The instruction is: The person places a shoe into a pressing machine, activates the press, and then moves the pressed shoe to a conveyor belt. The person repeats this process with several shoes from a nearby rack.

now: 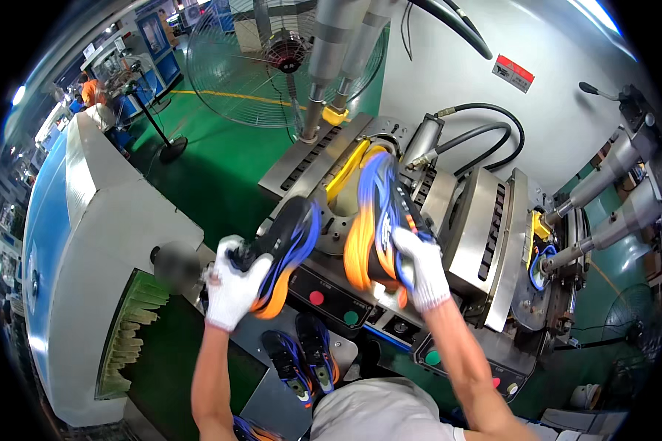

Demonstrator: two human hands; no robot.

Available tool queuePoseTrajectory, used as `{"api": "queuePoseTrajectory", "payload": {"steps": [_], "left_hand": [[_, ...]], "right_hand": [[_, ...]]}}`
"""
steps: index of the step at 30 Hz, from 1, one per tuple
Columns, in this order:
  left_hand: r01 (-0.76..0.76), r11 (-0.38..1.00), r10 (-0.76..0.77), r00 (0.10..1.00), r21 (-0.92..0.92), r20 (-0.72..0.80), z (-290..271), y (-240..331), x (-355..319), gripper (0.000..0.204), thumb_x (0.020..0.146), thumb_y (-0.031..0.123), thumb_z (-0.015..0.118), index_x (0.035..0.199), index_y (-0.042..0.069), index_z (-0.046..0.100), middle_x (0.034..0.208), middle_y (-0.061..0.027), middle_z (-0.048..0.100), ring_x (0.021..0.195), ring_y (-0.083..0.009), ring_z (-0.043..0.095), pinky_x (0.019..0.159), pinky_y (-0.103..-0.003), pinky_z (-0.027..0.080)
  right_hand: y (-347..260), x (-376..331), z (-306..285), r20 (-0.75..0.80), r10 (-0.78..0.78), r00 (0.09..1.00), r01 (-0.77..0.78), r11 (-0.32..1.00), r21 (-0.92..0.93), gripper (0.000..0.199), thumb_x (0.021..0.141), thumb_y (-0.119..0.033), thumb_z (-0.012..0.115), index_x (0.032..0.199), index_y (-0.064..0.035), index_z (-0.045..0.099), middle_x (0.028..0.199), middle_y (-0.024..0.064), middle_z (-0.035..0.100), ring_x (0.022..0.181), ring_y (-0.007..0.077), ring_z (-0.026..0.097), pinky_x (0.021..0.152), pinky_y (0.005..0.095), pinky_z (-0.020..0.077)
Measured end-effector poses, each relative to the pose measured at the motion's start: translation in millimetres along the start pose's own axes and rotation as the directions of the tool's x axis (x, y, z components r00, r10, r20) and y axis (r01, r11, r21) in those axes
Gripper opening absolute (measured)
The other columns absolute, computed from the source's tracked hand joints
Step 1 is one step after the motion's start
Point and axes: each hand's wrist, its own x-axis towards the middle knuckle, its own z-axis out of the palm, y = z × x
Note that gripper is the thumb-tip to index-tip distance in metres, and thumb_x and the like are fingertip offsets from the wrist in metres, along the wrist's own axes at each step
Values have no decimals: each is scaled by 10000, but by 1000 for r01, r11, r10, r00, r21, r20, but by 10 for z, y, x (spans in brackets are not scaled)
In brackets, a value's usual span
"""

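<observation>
White gloves cover both my hands. My left hand [237, 285] is closed on the heel end of a sneaker [290, 234] with a black upper and a blue and orange sole. My right hand [422, 272] grips a second sneaker [375, 220] in the same colours, tilted with its toe away from me and somewhat blurred. That one is over the near station of a steel pressing machine [460, 242], beside a yellow pad [347, 173]. The fingers of both hands are partly hidden by the shoes.
Two more dark sneakers [290, 361] lie on a grey shelf [254, 397] before me. A control panel [324, 294] with red and green buttons runs along the machine's front. Metal cylinders [338, 44] stand overhead. At left is a white and blue machine [73, 220]; behind, a large fan [235, 66].
</observation>
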Motion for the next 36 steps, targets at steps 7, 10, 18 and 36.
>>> {"api": "queuePoseTrajectory", "payload": {"steps": [7,10,18,36], "left_hand": [[608,665,-404,782,435,-475,-728,-1543,-2013,598,809,443,795,1223,86,554,1057,-129,665,1079,-360,581,1056,-488,360],[757,493,-513,650,428,-561,-632,-2072,-2626,577,788,396,809,1206,77,570,1073,-166,682,1036,-397,618,1005,-516,416],[766,635,-403,441,102,-802,246,-2761,-3451,526,768,236,875,1173,4,633,1073,-172,673,983,-317,654,890,-427,537],[563,679,-237,775,471,-585,-97,-2735,-3188,134,870,232,722,979,157,701,1061,-95,689,1036,-327,649,906,-464,531]], "right_hand": [[400,2277,649,-165,0,986,-61,931,-361,106,851,-114,757,916,-50,702,835,76,716,705,228,672,656,399,561],[613,2758,522,-156,-175,972,-46,510,-859,131,770,-133,769,828,-25,721,775,96,709,723,234,684,672,387,539],[907,3206,602,-23,-437,899,-21,10,-1000,425,801,-429,645,943,-47,767,1013,215,751,1003,367,721,899,428,549],[186,2023,980,672,-368,643,529,-422,-737,907,939,-604,643,1475,101,447,1480,312,508,1362,405,528,1137,422,408]]}}
